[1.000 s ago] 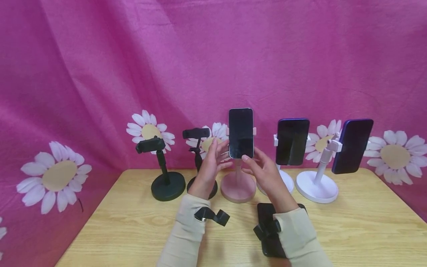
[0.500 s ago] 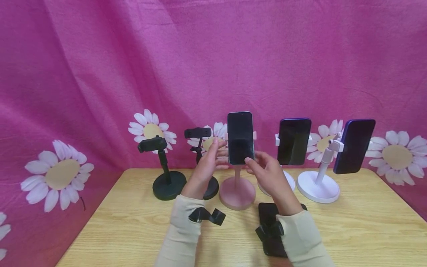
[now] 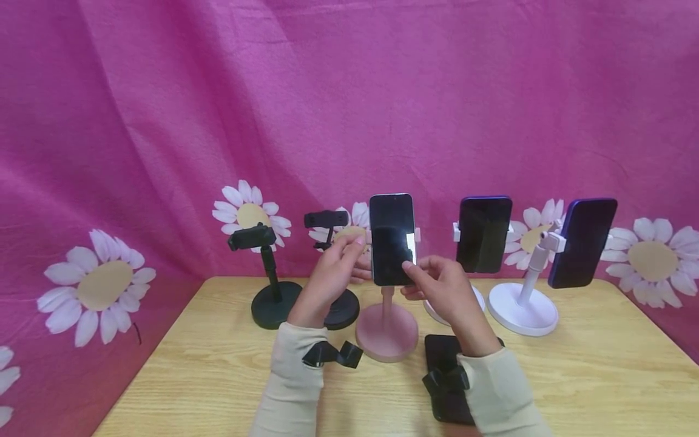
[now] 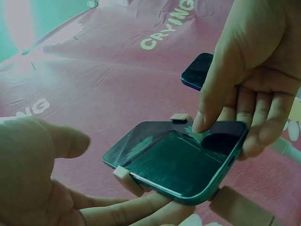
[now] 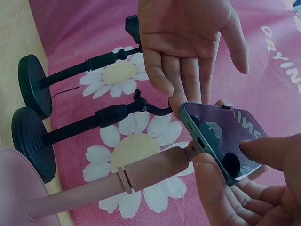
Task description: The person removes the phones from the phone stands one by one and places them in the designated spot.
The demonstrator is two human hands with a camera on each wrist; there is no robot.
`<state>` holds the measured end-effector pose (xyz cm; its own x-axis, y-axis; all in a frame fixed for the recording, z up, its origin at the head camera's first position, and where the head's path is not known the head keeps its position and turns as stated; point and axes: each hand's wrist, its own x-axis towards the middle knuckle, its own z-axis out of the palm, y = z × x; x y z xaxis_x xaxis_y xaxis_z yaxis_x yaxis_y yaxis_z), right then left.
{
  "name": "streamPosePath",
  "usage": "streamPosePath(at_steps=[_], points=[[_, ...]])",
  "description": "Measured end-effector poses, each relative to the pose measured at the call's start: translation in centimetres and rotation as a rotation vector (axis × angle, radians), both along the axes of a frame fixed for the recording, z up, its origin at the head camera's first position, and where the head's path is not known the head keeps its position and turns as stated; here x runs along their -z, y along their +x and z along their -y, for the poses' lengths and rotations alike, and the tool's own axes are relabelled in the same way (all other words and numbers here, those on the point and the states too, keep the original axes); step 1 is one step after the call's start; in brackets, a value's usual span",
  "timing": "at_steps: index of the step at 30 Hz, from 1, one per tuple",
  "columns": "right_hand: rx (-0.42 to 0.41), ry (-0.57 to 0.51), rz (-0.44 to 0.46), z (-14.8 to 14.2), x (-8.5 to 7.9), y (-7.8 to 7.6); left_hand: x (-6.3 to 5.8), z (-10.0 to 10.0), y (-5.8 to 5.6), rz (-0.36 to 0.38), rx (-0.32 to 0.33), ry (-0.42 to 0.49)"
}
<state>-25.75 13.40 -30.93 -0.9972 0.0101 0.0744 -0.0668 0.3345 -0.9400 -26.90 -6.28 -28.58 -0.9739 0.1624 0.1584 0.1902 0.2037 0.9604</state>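
A black-screened smartphone [image 3: 391, 240] stands upright in the clamp of a pink phone stand [image 3: 386, 341] at the middle of the table. My right hand [image 3: 443, 288] pinches the phone's lower right part, thumb on the screen and fingers behind, as the left wrist view also shows. At the phone's other side is my left hand [image 3: 332, 270], its fingers extended at the edge. In the left wrist view those left fingers [image 4: 124, 212] reach beneath the phone [image 4: 178, 160], while the left thumb stays apart from it. Pink clamp arms [image 4: 127, 181] grip both long edges.
Two black phone stands [image 3: 275, 303] without phones are on the left. To the right, two white stands [image 3: 523, 309] hold phones [image 3: 582, 243]. Another black phone [image 3: 445, 403] lies on the wooden table [image 3: 207, 376], partly under my right wrist. A pink flowered cloth [image 3: 349, 91] hangs behind.
The pink stand and its phone have moved toward me over the table. My right thumb has come further onto the screen, while my left hand has drawn slightly left and down.
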Motion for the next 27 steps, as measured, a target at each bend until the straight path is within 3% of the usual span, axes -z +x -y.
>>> streamPosePath(at_steps=[10,19,27], points=[[-0.102,0.051,-0.038,-0.1,-0.3,1.0,0.0,1.0,0.5,0.005,0.075,-0.105],[-0.197,0.103,0.001,-0.5,-1.0,2.2,-0.4,1.6,0.9,-0.007,0.148,-0.166],[-0.369,0.081,0.003,-1.3,-1.3,2.9,-0.5,2.2,1.4,-0.004,0.242,-0.199]])
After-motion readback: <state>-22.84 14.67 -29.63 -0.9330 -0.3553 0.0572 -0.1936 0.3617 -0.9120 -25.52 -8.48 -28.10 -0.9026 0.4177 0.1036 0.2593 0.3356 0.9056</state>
